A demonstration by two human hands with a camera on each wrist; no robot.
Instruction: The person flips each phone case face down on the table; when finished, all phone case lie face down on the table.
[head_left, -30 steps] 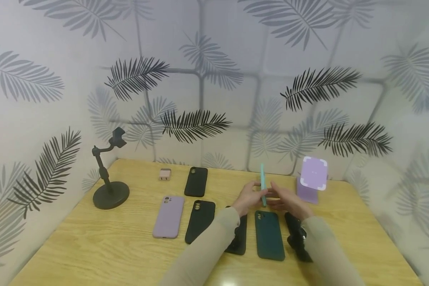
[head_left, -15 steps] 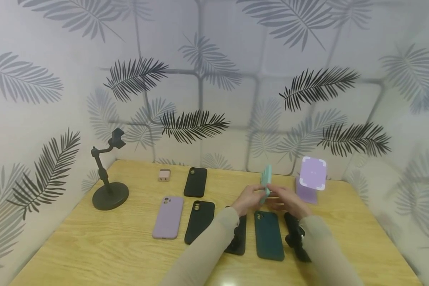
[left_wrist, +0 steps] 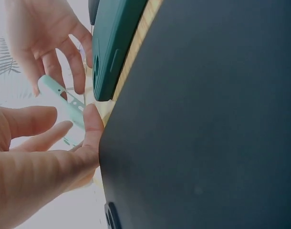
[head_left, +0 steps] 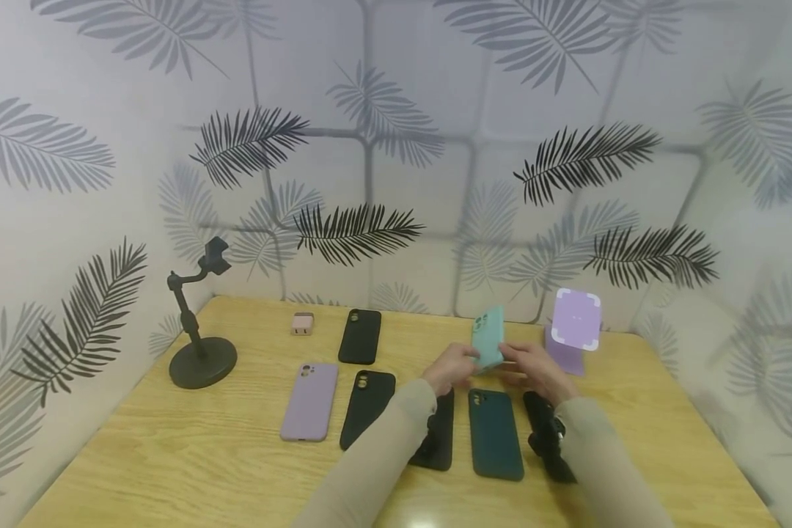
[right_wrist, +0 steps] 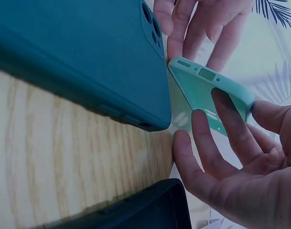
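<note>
A mint green phone case [head_left: 490,339] is held up above the back of the table, its camera cutouts at the upper left. My right hand [head_left: 534,367] pinches its lower right corner; in the right wrist view the thumb and fingers stand at either side of the mint wall. My left hand [head_left: 452,369] is at the case's lower left edge, its fingers loose and spread beside it in the left wrist view. Below the hands lies a dark teal phone case [head_left: 496,434]. A black phone case [head_left: 444,433] lies under my left forearm, partly hidden by the sleeve.
A lilac phone case [head_left: 310,402] and two black cases, one at the back [head_left: 360,336], lie to the left. A pink charger plug [head_left: 302,323] and a black stand [head_left: 202,361] are farther left. A lilac phone stand [head_left: 576,320] is at the back right; a black object [head_left: 546,440] lies by the right wrist.
The mint case has turned from edge-on to showing its back with the camera cutouts. My left hand has shifted slightly left; the things on the table stay put.
</note>
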